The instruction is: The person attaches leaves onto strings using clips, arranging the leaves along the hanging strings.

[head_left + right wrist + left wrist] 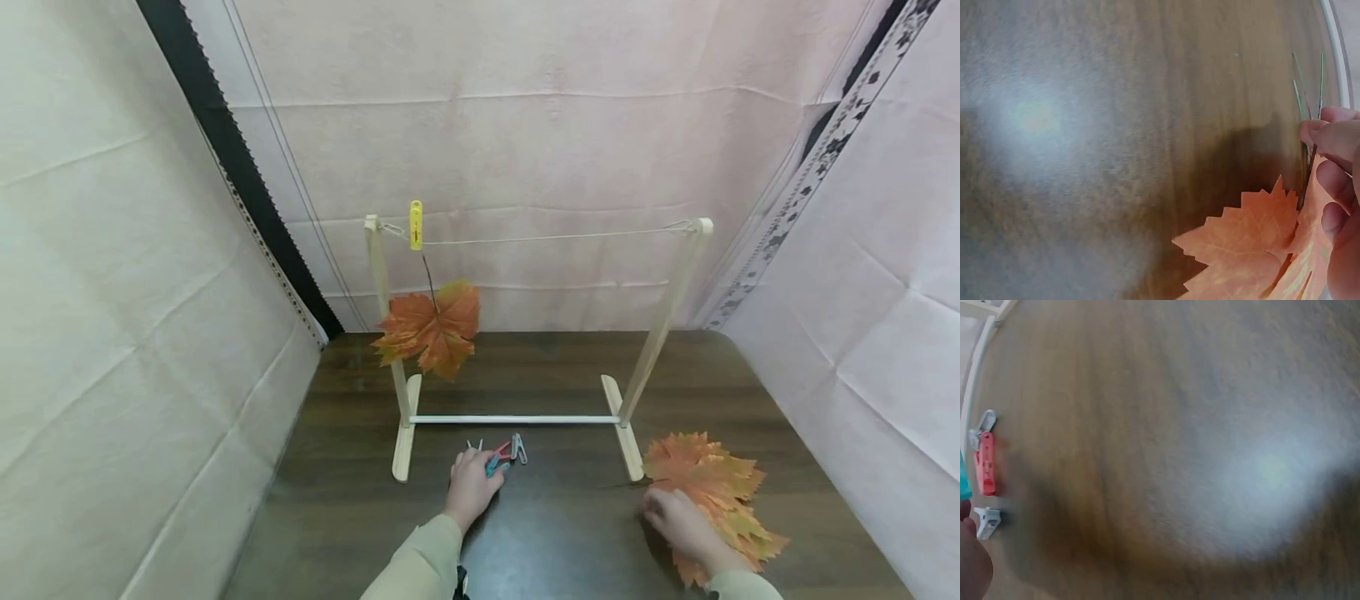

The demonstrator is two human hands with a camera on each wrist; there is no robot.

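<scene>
My left hand (472, 486) pinches a teal clothespin (492, 465) above the table, in front of the rack's crossbar. Beside its fingertips lie a red clothespin (986, 464) and two pale grey clothespins, one (519, 448) past the red one and another (988, 523) nearer the hand. My right hand (681, 521) is over a small pile of orange artificial maple leaves (701, 467) at the right. In the right wrist view its thumb and forefinger pinch a thin leaf stem (1320, 87), with other green-tipped stems beside it. How many leaves it holds I cannot tell.
A pale wooden rack (651, 350) stands on the dark wood table (525, 375), a string (555, 237) stretched between its posts. At the string's left end a yellow clothespin (416, 225) holds one orange maple leaf (435, 329) by its stem. White cloth walls (525, 150) surround the table.
</scene>
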